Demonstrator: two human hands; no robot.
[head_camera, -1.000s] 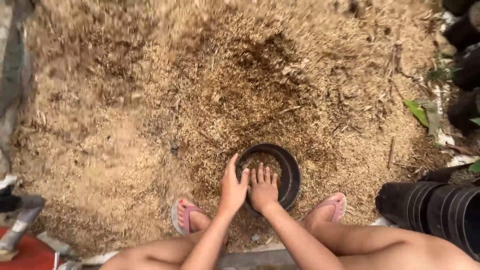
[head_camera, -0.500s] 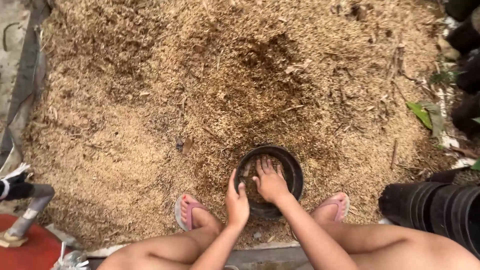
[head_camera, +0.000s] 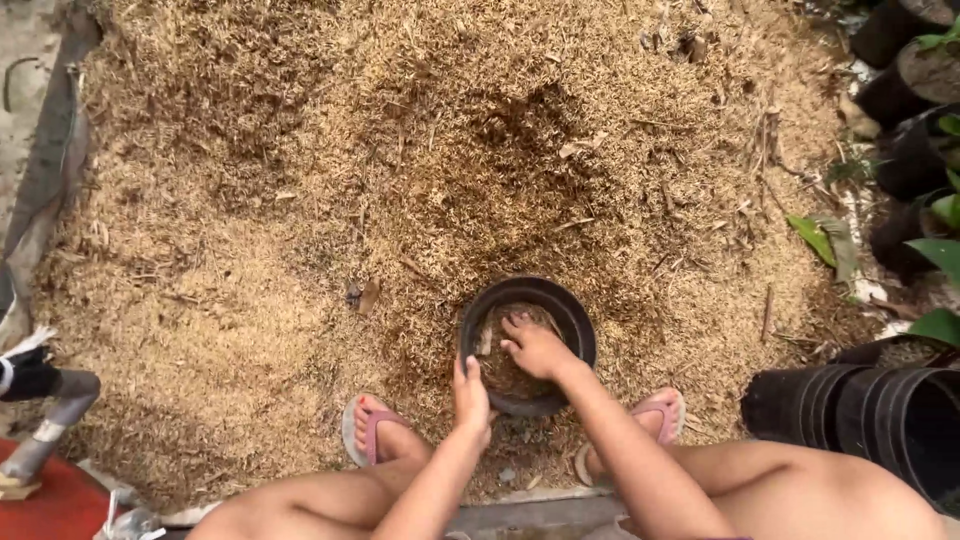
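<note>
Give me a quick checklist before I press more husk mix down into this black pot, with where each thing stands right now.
1. Pot steadied: ok. The left hand grips the near rim of the black pot.
2. Pressing hand in place: ok. The right hand is inside the pot, on the fill.
3. Pot upright: ok, its opening faces up on the husk pile.
4. Fill level: not ok, the mix sits well below the rim.
5. Feet clear of the pot: ok. The pink sandals sit to either side.
6. Spare pots at hand: ok, stacked black pots lie on the person's right.
</note>
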